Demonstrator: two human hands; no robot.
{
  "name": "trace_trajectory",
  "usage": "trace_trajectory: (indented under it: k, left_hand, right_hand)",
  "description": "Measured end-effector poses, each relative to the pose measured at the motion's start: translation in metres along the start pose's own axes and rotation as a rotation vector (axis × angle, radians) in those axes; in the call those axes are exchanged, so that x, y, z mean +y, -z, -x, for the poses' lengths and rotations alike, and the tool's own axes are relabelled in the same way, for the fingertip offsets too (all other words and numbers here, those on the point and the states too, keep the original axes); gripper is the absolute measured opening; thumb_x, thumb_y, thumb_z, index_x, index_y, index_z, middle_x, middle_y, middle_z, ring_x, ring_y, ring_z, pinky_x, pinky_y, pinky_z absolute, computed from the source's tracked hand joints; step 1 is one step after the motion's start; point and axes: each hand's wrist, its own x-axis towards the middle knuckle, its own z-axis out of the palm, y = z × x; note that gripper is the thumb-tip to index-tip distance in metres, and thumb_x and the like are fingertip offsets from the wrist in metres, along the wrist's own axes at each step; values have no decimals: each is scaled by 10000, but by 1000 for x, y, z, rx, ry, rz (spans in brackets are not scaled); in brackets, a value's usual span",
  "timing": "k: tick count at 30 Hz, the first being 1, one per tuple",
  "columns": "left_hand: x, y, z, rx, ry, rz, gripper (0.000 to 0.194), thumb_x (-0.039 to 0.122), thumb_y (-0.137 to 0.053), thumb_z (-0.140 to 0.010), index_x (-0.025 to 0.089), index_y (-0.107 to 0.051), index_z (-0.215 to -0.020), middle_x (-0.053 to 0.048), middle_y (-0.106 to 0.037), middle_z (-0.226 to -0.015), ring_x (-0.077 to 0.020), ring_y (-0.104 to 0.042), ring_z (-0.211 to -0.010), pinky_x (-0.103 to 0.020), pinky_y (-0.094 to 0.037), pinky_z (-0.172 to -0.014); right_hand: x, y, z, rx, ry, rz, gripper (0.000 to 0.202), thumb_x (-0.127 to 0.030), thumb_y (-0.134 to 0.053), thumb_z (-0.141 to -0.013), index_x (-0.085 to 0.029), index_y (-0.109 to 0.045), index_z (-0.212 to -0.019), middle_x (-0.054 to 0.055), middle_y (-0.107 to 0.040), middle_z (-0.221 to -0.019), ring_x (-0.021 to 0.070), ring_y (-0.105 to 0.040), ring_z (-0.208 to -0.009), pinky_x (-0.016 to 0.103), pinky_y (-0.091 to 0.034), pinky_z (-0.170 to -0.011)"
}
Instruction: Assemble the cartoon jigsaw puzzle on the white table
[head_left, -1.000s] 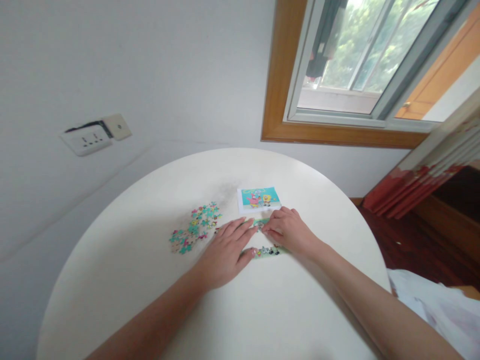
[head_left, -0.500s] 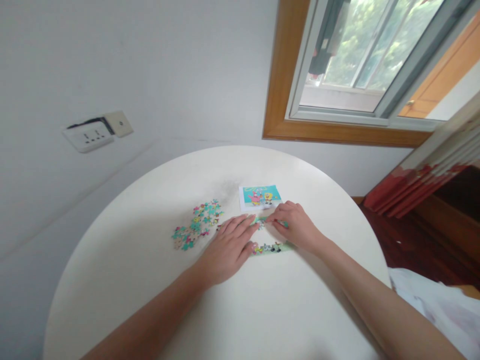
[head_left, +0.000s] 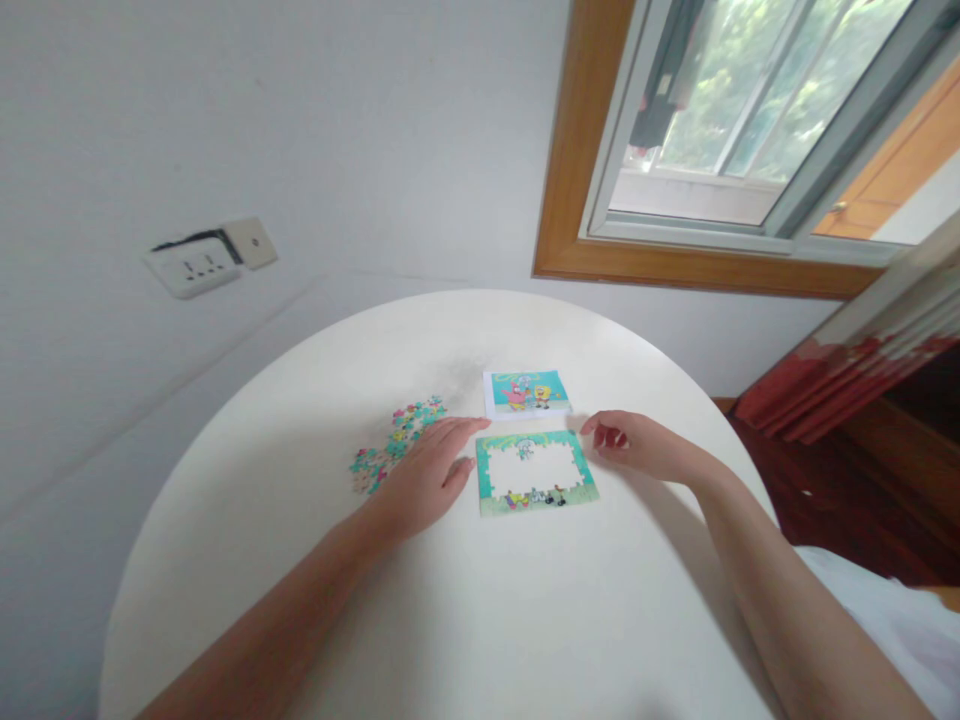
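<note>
A jigsaw puzzle border [head_left: 491, 500] lies flat on the table, its teal and green edge joined all round an unfilled middle. Some joined pieces [head_left: 526, 450] with a pale cartoon face reach down from its top edge. My left hand [head_left: 427, 475] is at the border's left side, fingers stretched out, palm down, partly covering a heap of loose puzzle pieces [head_left: 409, 420]. To the right of the border, my right hand [head_left: 641, 445] hovers with loosely curled fingers and nothing visible in them. Behind the border lies a picture card [head_left: 529, 392] with cartoon figures.
The round white table [head_left: 300, 560] stands against a white wall [head_left: 375, 150]. A wall socket [head_left: 193, 265] is at the left. A wood-framed window [head_left: 559, 260] is at the upper right, with a red and cream curtain [head_left: 795, 400] beside it.
Both hands have drawn apart from the puzzle, my left to the left and my right to the right. The whole border and its top pieces now show. The view has shifted slightly.
</note>
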Motion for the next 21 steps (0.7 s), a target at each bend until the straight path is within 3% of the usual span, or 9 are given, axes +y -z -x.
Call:
trace_trajectory:
  k: [9,21]
  left_hand:
    - [1,-4,3,-89,-38,-32,458,209,-441,-903,205,-411,-1360,-102,-521,-1343,-247,-454,-1261,-443,-370,-1089]
    - [2,-3,3,-114,-43,-65,437,250,-422,-918,207,-433,-1353,-96,-535,-1341,-248,-472,-1256,-436,-366,-1094]
  right_hand:
    - [-2,-6,-2,-63,14,-3,237,-147,-533,-710,-185,-639,-920,9,-633,-764,138,-557,-664,254,-439,-627]
    - [-2,-6,-2,-82,27,-11,251,-125,-521,-705,-186,-639,-918,6,-631,-778,134,-557,-683,249,-432,-641]
